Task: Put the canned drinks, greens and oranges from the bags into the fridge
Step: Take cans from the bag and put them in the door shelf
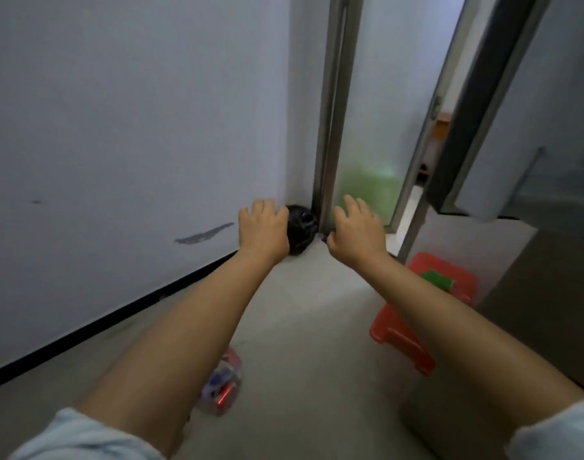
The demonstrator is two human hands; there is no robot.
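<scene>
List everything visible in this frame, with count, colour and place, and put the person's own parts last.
Crumpled black plastic bag: one, black, on the floor in the corner where the wall meets the door frame.
Clear plastic bag of red cans: one, transparent with red and blue contents, on the floor under the left forearm; blurred.
Red plastic stool: one, red-orange, on the floor at right.
Green flat item: one, green, on top of the stool; what it is cannot be told.
Frosted glass door: one, pale with a grey metal frame, ajar, a green glow behind it low down.
Scuffed wall: one, pale grey, at left, black skirting along its base.
Left hand: one, fingers straight, at the black bag.
Right hand: one, fingers relaxed, by the door frame.
</scene>
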